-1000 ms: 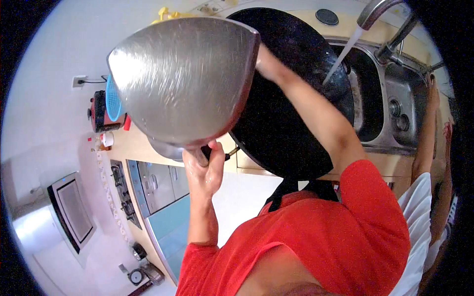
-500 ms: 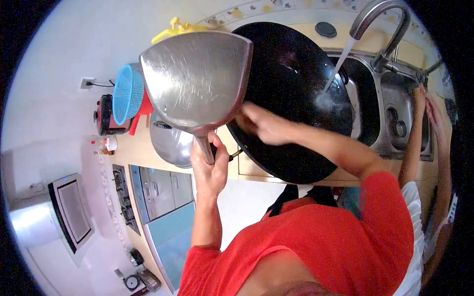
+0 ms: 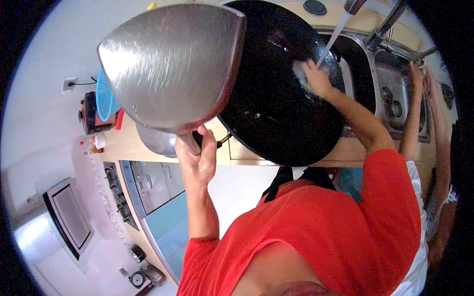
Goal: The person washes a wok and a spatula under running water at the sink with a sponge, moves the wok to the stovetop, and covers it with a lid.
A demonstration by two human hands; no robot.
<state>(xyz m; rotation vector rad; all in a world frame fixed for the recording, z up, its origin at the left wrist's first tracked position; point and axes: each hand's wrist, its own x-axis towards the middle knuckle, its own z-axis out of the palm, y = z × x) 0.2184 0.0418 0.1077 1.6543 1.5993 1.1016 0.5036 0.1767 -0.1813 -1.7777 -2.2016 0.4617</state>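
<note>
My left hand (image 3: 196, 157) is closed around the handle of a wok spatula (image 3: 168, 69). The wide metal blade is held up close to the camera, with its scratched face in view, and hides part of what lies behind. A large black wok (image 3: 276, 103) spans the counter and the left sink basin. Water (image 3: 332, 42) runs from the faucet (image 3: 354, 6) into the wok. Under that stream my right hand (image 3: 318, 81) reaches into the wok, fingers stretched and apart, with nothing visible in it.
At the right sink basin (image 3: 395, 96) are another person's hands (image 3: 425, 81). A blue colander (image 3: 104, 96), a red-and-black cooker (image 3: 91, 113) and a partly hidden, shiny, rounded lid (image 3: 157, 140) are on the left. A black round disc (image 3: 315, 7) lies behind the wok.
My right hand has gone from beside the spatula blade to the water stream on the right. The spatula, still in my left hand, appears larger and farther up and left.
</note>
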